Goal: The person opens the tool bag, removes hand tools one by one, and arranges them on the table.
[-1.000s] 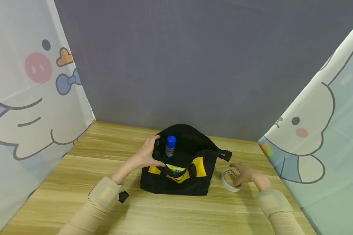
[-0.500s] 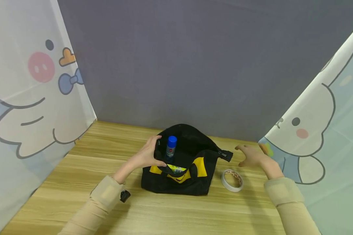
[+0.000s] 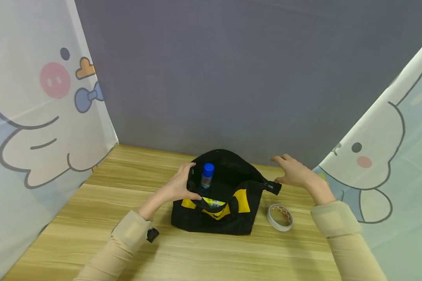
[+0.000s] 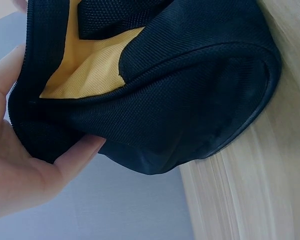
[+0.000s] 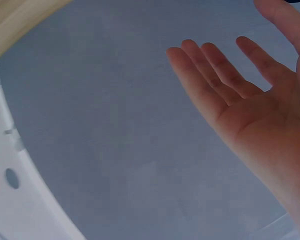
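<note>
Black fabric bag (image 3: 228, 220), yellow panels, mouth gaping, zip along the rim; sits on wooden table (image 3: 204, 255). Left hand (image 3: 178, 187) grips its left rim. Right hand (image 3: 296, 172), fingers loosely spread, near bag's right end.

Right-hand grip (image 3: 293, 171) leaving the tape roll (image 3: 275, 225)

No longer covering part of the roll, the grip is now hovering beyond it and coming close beside the zip end (image 3: 274, 189) of the black-and-yellow bag (image 3: 211, 225); the tape is showing whole.
</note>
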`<state>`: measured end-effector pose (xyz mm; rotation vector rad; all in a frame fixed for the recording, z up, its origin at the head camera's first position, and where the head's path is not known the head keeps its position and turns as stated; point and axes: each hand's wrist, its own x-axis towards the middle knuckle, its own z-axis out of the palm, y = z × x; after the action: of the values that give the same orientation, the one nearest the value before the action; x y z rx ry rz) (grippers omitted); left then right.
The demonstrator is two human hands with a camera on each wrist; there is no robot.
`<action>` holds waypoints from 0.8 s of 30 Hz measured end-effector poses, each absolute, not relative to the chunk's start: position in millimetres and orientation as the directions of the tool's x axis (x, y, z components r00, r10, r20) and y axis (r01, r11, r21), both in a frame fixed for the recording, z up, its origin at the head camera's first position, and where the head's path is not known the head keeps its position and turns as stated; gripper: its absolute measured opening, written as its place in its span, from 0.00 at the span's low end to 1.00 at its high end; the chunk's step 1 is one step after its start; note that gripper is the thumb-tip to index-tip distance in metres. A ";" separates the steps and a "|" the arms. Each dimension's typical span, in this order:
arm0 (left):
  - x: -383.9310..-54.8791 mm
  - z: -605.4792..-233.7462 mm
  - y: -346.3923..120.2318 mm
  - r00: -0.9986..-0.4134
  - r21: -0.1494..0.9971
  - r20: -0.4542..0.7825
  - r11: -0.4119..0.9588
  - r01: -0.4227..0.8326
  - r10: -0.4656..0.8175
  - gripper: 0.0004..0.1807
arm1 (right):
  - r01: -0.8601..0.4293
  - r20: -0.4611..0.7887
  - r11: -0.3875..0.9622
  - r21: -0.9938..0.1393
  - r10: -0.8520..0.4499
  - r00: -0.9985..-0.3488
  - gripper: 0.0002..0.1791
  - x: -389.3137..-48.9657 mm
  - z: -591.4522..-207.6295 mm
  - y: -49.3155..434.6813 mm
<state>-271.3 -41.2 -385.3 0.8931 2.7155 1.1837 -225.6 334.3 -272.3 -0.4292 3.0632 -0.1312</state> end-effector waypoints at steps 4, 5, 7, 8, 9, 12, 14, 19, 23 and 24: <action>-272.1 -386.3 -41.5 -0.832 0.679 0.180 0.546 0.491 0.525 0.62 | -0.309 -0.027 0.946 -0.094 -0.313 -0.949 0.37 -232.5 -271.2 313.1; -272.3 -386.6 -41.5 -0.834 0.681 0.177 0.546 0.487 0.523 0.62 | -0.319 -0.027 0.943 -0.095 -0.323 -0.946 0.37 -234.7 -271.5 307.6; -272.4 -386.8 -41.5 -0.838 0.684 0.170 0.550 0.479 0.519 0.62 | -0.334 -0.029 0.938 -0.094 -0.338 -0.941 0.37 -239.2 -272.7 296.6; -272.2 -386.7 -41.3 -0.839 0.685 0.171 0.549 0.478 0.517 0.62 | -0.341 -0.032 0.935 -0.091 -0.345 -0.938 0.36 -240.9 -273.1 291.1; -272.0 -386.6 -41.1 -0.839 0.686 0.172 0.548 0.478 0.516 0.62 | -0.350 -0.033 0.933 -0.088 -0.354 -0.935 0.36 -242.5 -273.7 286.1; -270.3 -384.8 -40.0 -0.847 0.699 0.159 0.549 0.459 0.507 0.62 | -0.362 -0.043 0.929 -0.081 -0.366 -0.930 0.36 -246.1 -275.7 270.7; -270.0 -384.5 -39.4 -0.850 0.709 0.153 0.544 0.449 0.504 0.62 | -0.371 -0.051 0.925 -0.080 -0.375 -0.926 0.36 -247.6 -276.9 260.8; -270.7 -385.6 -39.4 -0.852 0.710 0.153 0.543 0.447 0.501 0.62 | -0.393 -0.071 0.916 -0.082 -0.398 -0.915 0.37 -253.5 -283.5 239.4; -269.5 -384.8 -39.7 -0.853 0.712 0.153 0.543 0.445 0.499 0.62 | -0.410 -0.083 0.908 -0.089 -0.417 -0.905 0.37 -258.2 -289.6 226.2; -269.1 -384.5 -39.6 -0.852 0.715 0.154 0.539 0.446 0.500 0.62 | -0.416 -0.084 0.905 -0.091 -0.423 -0.902 0.37 -259.2 -290.8 223.4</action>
<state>-269.1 -39.6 -384.5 0.8294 2.6951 1.2205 -259.2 223.4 -290.8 -0.6546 2.9668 -0.1076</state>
